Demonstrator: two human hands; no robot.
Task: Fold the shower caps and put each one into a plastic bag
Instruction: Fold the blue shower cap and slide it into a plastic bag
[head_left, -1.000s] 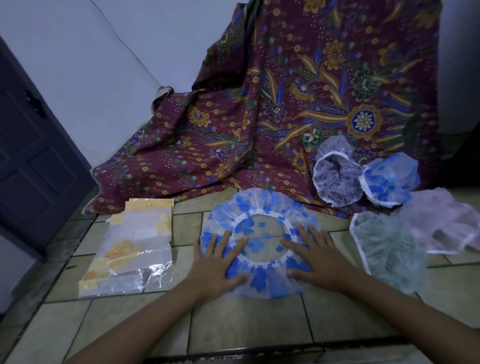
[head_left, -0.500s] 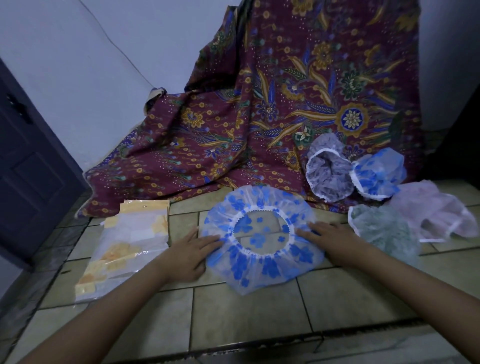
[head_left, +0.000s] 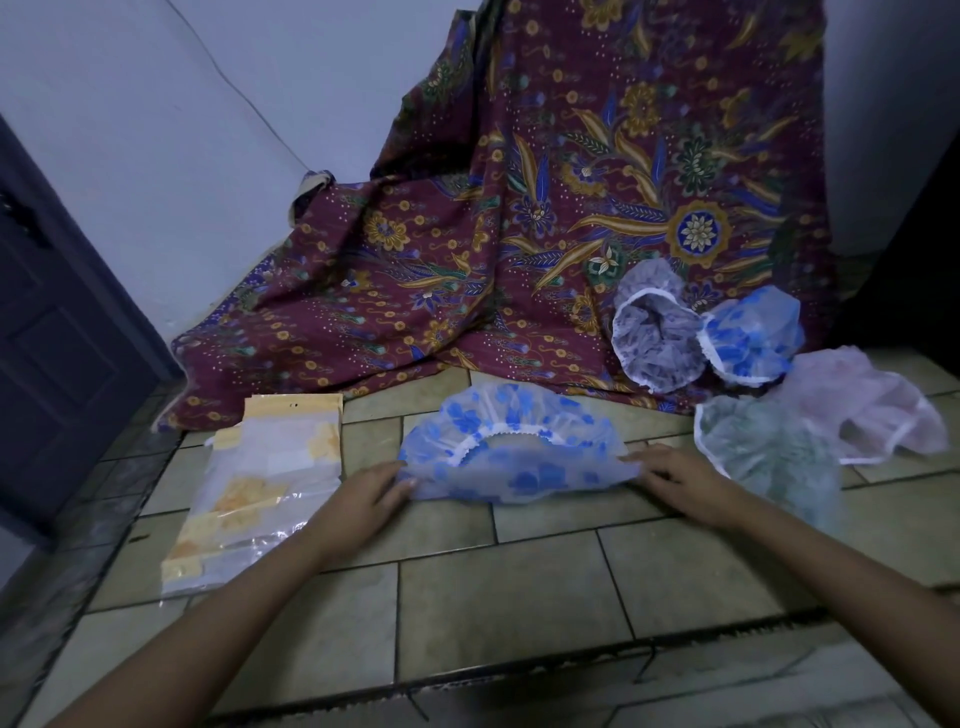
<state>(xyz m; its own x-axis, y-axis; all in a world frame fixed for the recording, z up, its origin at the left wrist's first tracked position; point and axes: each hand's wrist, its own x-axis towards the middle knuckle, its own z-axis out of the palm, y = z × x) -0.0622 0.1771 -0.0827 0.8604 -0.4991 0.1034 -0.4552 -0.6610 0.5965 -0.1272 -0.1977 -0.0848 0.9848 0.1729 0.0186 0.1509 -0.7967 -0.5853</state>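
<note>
A clear shower cap with blue flowers (head_left: 519, 457) lies on the tiled floor, folded into a half circle with its straight edge toward me. My left hand (head_left: 363, 499) pinches its left corner. At the cap's right corner, my right hand (head_left: 680, 478) pinches the other end. A stack of clear plastic bags with yellow headers (head_left: 260, 483) lies to the left of my left hand. Several more caps sit at the right: a grey one (head_left: 654, 343), a blue one (head_left: 748, 338), a green one (head_left: 774, 452) and a pink one (head_left: 872, 410).
A maroon batik cloth (head_left: 519, 218) hangs down the wall and spreads onto the floor behind the caps. A dark door (head_left: 52, 338) stands at the left. A dark grooved edge (head_left: 519, 670) crosses the floor tiles close to me.
The blue-flowered cap lay open and round under my flat hands; both hands moved out to its sides, took its edges, and the near half now lies folded over the far half.
</note>
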